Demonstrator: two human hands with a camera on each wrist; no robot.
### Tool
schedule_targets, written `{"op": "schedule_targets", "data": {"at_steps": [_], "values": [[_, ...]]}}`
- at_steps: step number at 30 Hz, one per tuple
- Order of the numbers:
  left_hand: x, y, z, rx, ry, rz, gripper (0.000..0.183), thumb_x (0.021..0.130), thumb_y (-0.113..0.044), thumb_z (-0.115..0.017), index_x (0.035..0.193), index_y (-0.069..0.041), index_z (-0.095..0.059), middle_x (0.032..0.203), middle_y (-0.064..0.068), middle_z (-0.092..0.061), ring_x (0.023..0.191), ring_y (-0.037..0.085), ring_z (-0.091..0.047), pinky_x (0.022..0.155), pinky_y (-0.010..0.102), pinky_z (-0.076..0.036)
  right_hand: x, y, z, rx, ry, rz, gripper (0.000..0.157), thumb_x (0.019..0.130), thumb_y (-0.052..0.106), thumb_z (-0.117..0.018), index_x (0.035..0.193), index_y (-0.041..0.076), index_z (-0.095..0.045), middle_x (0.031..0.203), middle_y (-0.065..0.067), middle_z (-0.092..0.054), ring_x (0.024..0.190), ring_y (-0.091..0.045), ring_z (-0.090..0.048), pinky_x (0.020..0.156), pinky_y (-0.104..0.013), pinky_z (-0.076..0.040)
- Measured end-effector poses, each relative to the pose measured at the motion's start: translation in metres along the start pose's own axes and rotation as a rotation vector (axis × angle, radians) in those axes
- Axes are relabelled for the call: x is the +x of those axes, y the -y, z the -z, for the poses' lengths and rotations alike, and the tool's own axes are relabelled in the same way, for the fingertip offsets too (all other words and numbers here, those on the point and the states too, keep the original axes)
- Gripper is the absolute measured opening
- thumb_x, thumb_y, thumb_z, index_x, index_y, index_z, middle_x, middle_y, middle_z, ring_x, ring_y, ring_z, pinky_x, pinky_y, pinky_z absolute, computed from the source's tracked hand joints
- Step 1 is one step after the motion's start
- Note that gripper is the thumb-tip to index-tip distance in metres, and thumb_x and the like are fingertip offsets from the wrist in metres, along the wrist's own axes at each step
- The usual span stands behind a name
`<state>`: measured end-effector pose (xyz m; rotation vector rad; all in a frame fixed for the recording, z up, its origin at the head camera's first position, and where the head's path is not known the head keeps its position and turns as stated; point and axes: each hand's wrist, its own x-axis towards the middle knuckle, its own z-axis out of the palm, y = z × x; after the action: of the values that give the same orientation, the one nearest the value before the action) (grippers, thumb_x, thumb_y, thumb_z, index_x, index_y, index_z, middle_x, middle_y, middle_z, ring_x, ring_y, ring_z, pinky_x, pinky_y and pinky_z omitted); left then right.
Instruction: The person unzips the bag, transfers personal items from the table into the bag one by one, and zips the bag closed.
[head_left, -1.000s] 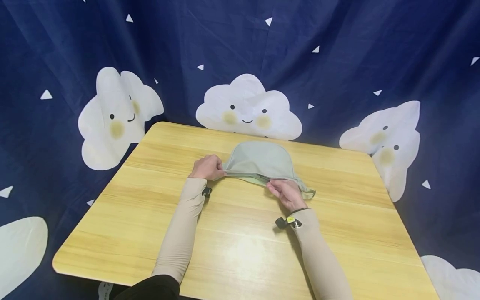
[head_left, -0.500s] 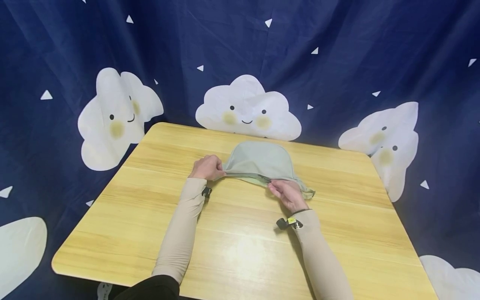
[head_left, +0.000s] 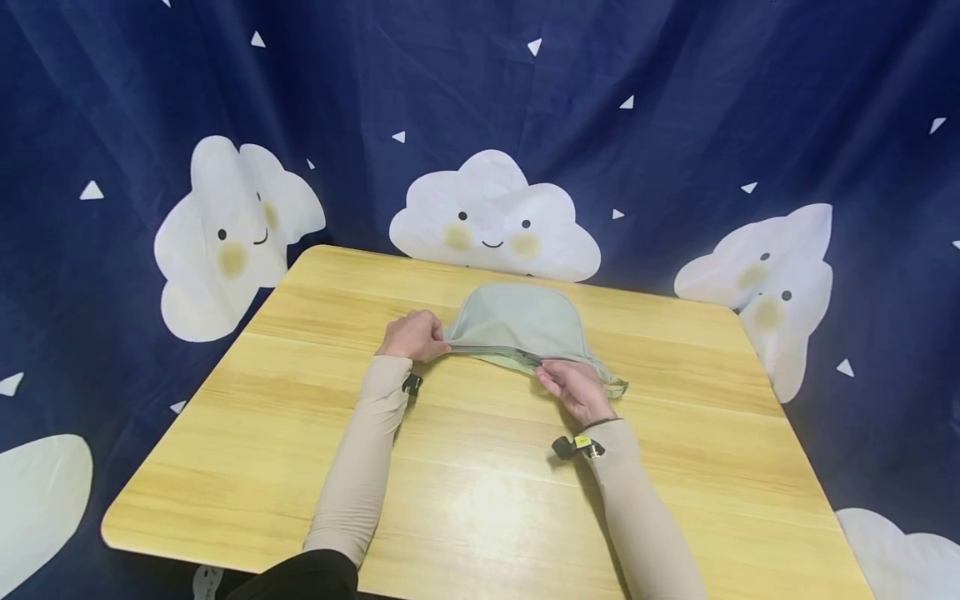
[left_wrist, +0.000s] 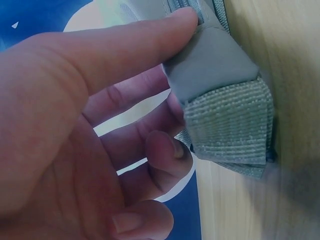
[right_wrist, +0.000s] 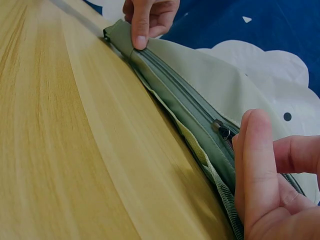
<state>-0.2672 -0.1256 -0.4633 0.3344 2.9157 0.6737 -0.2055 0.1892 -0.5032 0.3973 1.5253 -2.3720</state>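
A pale grey-green waist bag lies on the table, its long zipper facing me. At the bag's left end my left hand pinches the fabric beside the zipper's end, thumb on top. Folded webbing sticks out beyond that grip in the left wrist view. With thumb and fingers, my right hand pinches the pull at the dark zipper slider, right of the bag's middle. Those fingers cover most of the pull. More strap trails at the bag's right end.
The wood-grain table has rounded corners and reaches back to a dark blue curtain printed with white clouds and triangles. The bag lies near the table's far edge.
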Motion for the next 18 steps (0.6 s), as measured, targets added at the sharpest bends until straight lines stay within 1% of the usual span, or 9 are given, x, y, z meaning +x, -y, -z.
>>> {"op": "schedule_targets", "data": {"at_steps": [6, 12, 18], "values": [[0.0000, 0.0011, 0.0006, 0.002, -0.001, 0.003, 0.021, 0.087, -0.033, -0.083, 0.072, -0.021, -0.074, 0.086, 0.000, -0.074, 0.074, 0.022, -0.063, 0.071, 0.044, -0.052, 0.0010, 0.0001, -0.0008, -0.007, 0.003, 0.004, 0.020, 0.100, -0.009, -0.053, 0.093, 0.001, -0.069, 0.082, -0.006, -0.075, 0.080, -0.012, -0.075, 0.081, -0.018, -0.062], [-0.0004, 0.0001, 0.0014, -0.001, -0.001, 0.002, 0.021, 0.087, -0.033, -0.082, 0.071, -0.021, -0.074, 0.085, -0.001, -0.074, 0.073, 0.022, -0.062, 0.072, 0.044, -0.052, 0.0011, 0.0010, -0.0014, -0.014, 0.006, 0.006, 0.014, 0.100, -0.009, -0.052, 0.102, -0.004, -0.066, 0.086, -0.007, -0.074, 0.082, -0.012, -0.074, 0.083, -0.018, -0.061], [-0.0020, 0.0000, 0.0027, 0.000, 0.002, 0.002, 0.020, 0.087, -0.033, -0.082, 0.073, -0.021, -0.075, 0.086, -0.001, -0.075, 0.073, 0.021, -0.062, 0.072, 0.043, -0.052, 0.0015, 0.0004, -0.0005, -0.027, 0.010, 0.011, 0.013, 0.101, -0.009, -0.052, 0.110, -0.009, -0.061, 0.085, -0.006, -0.075, 0.083, -0.012, -0.074, 0.083, -0.017, -0.061]]}}
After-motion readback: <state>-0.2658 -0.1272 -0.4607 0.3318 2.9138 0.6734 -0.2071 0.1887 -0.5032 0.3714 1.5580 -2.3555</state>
